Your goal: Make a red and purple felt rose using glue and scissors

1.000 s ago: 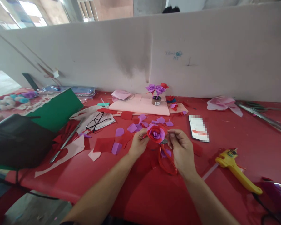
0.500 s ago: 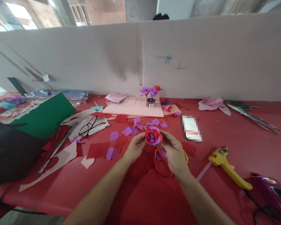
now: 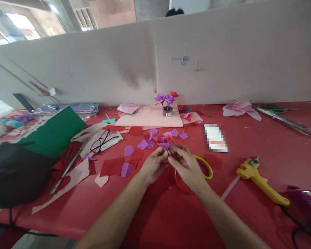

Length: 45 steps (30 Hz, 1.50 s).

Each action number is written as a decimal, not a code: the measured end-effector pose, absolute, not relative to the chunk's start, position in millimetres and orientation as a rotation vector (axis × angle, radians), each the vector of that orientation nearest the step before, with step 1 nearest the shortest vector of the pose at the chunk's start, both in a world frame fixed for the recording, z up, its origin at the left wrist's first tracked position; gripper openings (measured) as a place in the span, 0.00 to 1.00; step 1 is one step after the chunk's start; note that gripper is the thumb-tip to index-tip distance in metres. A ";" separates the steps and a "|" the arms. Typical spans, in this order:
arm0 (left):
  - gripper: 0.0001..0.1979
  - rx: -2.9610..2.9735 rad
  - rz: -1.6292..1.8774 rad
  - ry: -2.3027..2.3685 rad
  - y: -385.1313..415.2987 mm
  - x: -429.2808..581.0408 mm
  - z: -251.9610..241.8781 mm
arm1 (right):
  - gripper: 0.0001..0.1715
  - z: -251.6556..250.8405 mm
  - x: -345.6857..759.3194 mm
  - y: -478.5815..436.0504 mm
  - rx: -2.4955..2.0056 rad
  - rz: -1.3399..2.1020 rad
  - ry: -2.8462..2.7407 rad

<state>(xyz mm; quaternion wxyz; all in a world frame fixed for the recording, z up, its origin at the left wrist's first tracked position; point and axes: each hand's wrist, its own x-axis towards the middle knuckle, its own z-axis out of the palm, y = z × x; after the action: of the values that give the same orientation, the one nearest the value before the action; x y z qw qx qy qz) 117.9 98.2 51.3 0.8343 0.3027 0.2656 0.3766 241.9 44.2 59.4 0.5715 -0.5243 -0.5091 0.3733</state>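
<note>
A red and purple paper flower (image 3: 165, 141) is held up in front of me, its bloom tipped away. My left hand (image 3: 155, 164) pinches it from below, fingers closed around its base. My right hand (image 3: 186, 164) is closed too, thumb and fingers gripping the same base from the right. The stem end is hidden by my fingers. Under my right hand lie scissors with one red and one yellow handle (image 3: 208, 167), partly covered. Loose purple petals (image 3: 143, 144) and a red paper piece (image 3: 112, 166) lie just beyond and left of my left hand.
A yellow glue gun (image 3: 261, 181) and a phone (image 3: 215, 138) lie to the right. Eyeglasses (image 3: 103, 141), a green sheet (image 3: 53, 129) and a dark bag (image 3: 18, 173) are on the left. Behind, a small brown pot (image 3: 167, 111) holds paper flowers against the white partition (image 3: 93, 69).
The flower has tilted from facing me to showing its side, and sits slightly higher. My hands have come closer together beneath it. The camera view has tilted a little.
</note>
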 end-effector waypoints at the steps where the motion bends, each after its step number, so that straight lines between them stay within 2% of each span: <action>1: 0.12 0.648 0.795 0.563 97.9 117.8 50.8 | 0.17 59.5 241.5 44.3 -1.241 0.864 -1.193; 12: 0.12 0.681 0.741 0.551 96.3 116.5 50.7 | 0.14 65.0 241.2 47.1 -1.144 0.944 -0.955; 22: 0.10 0.705 0.746 0.588 95.0 117.7 45.1 | 0.17 59.1 245.1 48.3 -1.258 0.871 -1.024; 25: 0.11 0.734 0.754 0.590 95.5 118.0 43.8 | 0.15 58.8 245.3 48.8 -1.240 0.865 -1.026; 29: 0.11 0.853 0.857 0.584 96.3 120.1 40.6 | 0.10 64.4 245.6 48.2 -1.266 0.804 -1.125; 32: 0.12 0.928 0.967 0.586 98.0 121.7 40.0 | 0.11 69.9 244.2 46.2 -1.322 0.703 -1.189; 35: 0.10 0.993 1.044 0.638 98.8 122.1 40.9 | 0.13 71.2 240.6 43.7 -1.335 0.609 -1.131; 42: 0.07 1.187 1.138 0.704 93.6 121.2 44.2 | 0.04 62.5 233.7 40.6 -1.272 0.543 -1.149; 45: 0.05 1.252 1.169 0.737 92.4 120.0 45.2 | 0.06 60.2 233.9 40.5 -1.266 0.540 -1.153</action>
<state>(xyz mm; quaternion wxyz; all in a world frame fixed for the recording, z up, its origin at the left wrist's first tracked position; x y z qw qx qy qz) 120.0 92.4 45.2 0.5958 0.5392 0.3174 0.5036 233.9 40.5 60.2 0.6234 -0.5511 -0.5024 0.2350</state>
